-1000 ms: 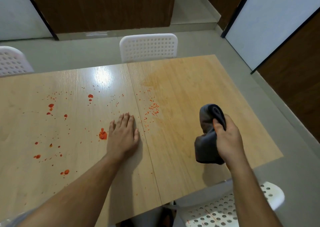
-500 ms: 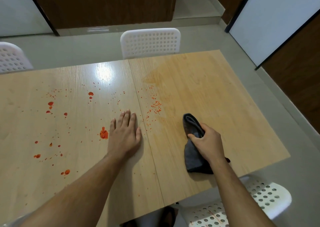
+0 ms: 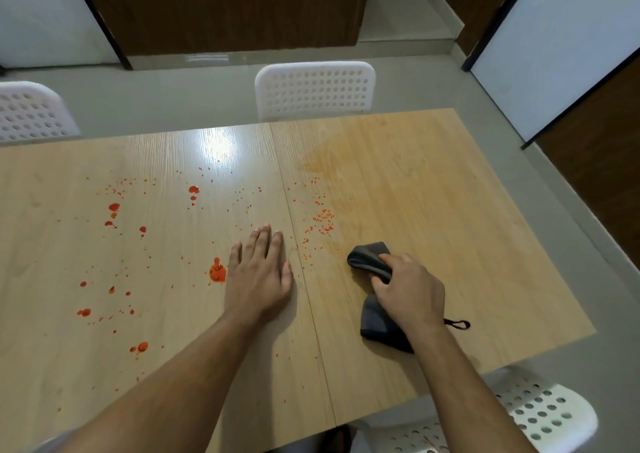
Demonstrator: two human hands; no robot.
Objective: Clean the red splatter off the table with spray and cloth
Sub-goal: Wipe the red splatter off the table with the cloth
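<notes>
Red splatter (image 3: 217, 272) strewn over table (image 3: 433, 210), thickest at 9 o'clock. Right hand (image 3: 410, 291) curled round grey cloth (image 3: 372, 265), pressing it down. Left hand (image 3: 259, 272) flat, fingers straight, beside largest blot.

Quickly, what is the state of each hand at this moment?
Left hand: open, flat on the table, holding nothing.
Right hand: closed, gripping the grey cloth on the table.
</notes>
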